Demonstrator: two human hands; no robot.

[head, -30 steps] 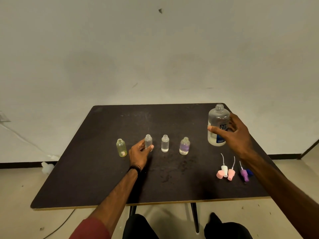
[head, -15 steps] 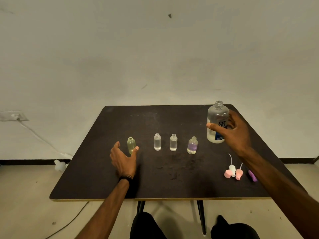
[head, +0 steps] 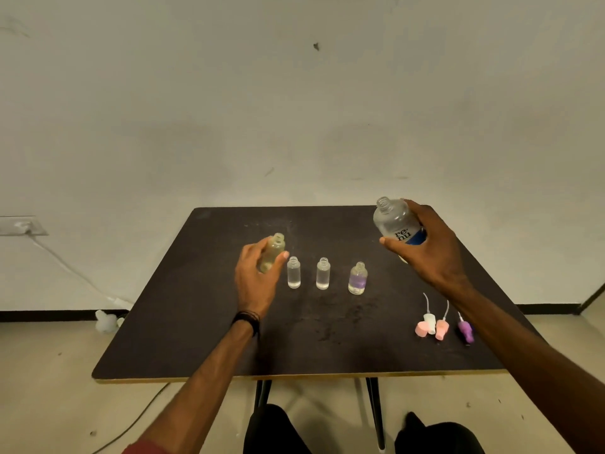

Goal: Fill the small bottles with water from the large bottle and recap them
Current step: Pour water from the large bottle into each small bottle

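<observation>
My left hand (head: 257,276) grips the small yellowish bottle (head: 273,251), uncapped and lifted off the dark table (head: 203,322). My right hand (head: 429,250) holds the large clear bottle (head: 394,224) with a blue label, uncapped, raised and tilted leftward. Three small open bottles stand in a row between my hands: a clear one (head: 293,272), another clear one (head: 323,274), and a purple-tinted one (head: 357,278). All three hold some liquid.
Spray caps with dip tubes lie at the table's right front: a pink and white pair (head: 425,326), a pink one (head: 442,327), a purple one (head: 465,330). A wall socket and cable (head: 23,226) are on the left, a white object (head: 105,321) on the floor.
My left hand left the clear bottle, moved left, and picked up the yellowish bottle. My right hand closed on the large bottle, lifted it and tilted it left.
</observation>
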